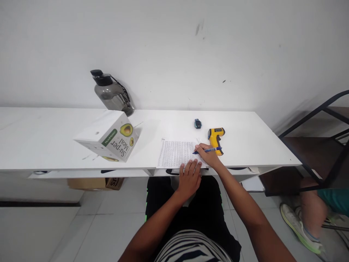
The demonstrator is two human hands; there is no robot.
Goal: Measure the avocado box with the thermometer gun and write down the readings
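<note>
A sheet of paper (174,154) covered in rows of handwriting lies at the front edge of the white desk. My right hand (208,155) is closed around a blue pen (214,149), whose tip is at the right part of the sheet. Flat over the sheet's lower edge rests my left hand (190,175), fingers stretched out and holding nothing. Just right of my right hand lies a yellow and black infrared thermometer (215,138). Behind the paper sits a small dark watch (197,124) with a bluish strap.
A white box with avocado pictures (120,140) stands on the desk (40,145) to the left. Behind it a grey water bottle (111,92) is near the wall. Below the desk is a cardboard box (89,183). At right are a dark metal frame (324,105) and another person's leg (313,211).
</note>
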